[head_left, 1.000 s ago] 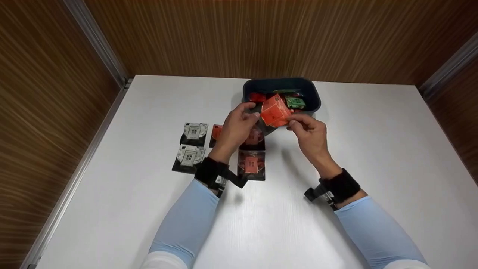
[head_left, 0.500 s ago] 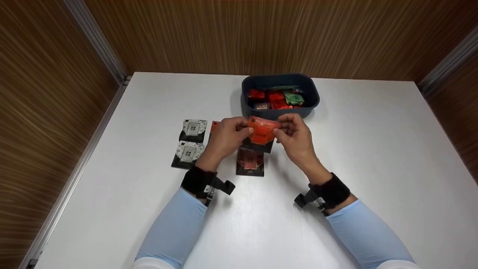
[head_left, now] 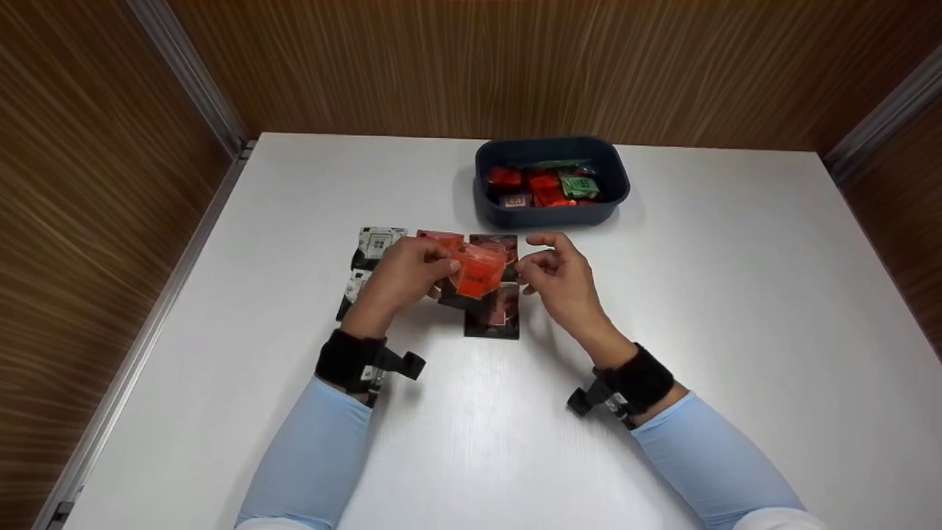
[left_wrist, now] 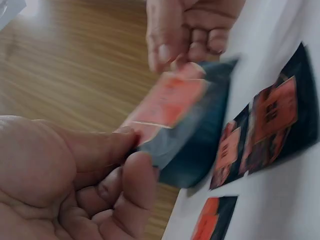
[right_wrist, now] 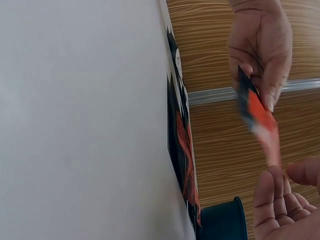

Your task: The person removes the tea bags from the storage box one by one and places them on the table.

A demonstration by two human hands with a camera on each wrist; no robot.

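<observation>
- Left hand (head_left: 408, 272) pinches an orange-faced packet (head_left: 480, 271) by its left edge, thumb on top and fingers curled beneath; the left wrist view shows that grip close up.
- The packet hangs in the air, tilted, just above the packets already laid out on the white bench (head_left: 721, 309).
- Right hand (head_left: 556, 276) sits just off the packet's right edge, fingers loosely curled; from the right wrist view it looks to be holding nothing, with its fingertips close to the packet's corner.
- Below lie a dark packet with a red label (head_left: 494, 315), another red-labelled one (head_left: 497, 244) behind it, and two black-and-white packets (head_left: 377, 243) at the left.
- Further back, a dark blue tub (head_left: 552, 213) holds more red packets and a green one.
- My read on handling: a flat, thin sachet, very light, its foil likely slick and crinkly. It will flex if taken by one corner.
- Best hold, I'd say, is a pinch on the sealed edge, thumb against fingers, as the left hand has it.
</observation>
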